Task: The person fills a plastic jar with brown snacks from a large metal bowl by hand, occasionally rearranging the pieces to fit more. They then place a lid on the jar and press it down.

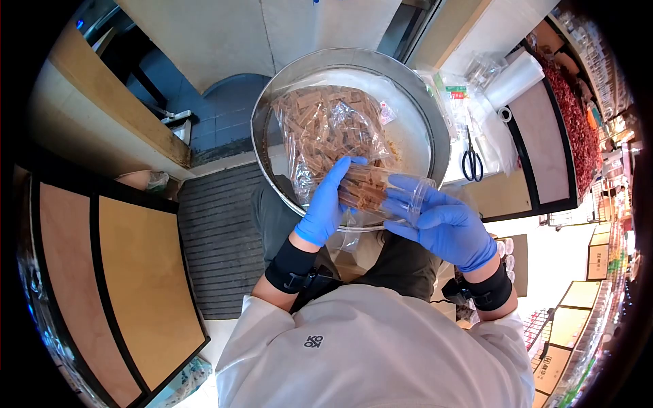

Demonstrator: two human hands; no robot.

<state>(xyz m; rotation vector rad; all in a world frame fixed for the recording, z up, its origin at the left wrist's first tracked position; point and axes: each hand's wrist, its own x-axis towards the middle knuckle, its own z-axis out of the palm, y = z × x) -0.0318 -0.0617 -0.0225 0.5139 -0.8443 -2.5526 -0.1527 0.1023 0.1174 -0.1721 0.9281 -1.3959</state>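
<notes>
A clear plastic jar [367, 188], partly filled with brown strips, lies tilted sideways between my two blue-gloved hands. My left hand [325, 207] is closed around its left end. The fingers of my right hand [445, 221] wrap the right end, and some of them show through the clear wall. Just beyond, a large clear bag [326, 122] full of flat brown strips rests in a round metal pan [435, 115] over my lap. Brown crumbs are scattered in the pan beside the bag. The jar is above the pan's near rim.
Black-handled scissors [471, 160] lie on a white surface to the right, near a plastic roll [520, 78] and clear packaging. Dark red dried goods [575, 129] are heaped farther right. A panelled cabinet [146, 251] stands at left beside a ribbed grey mat [218, 245].
</notes>
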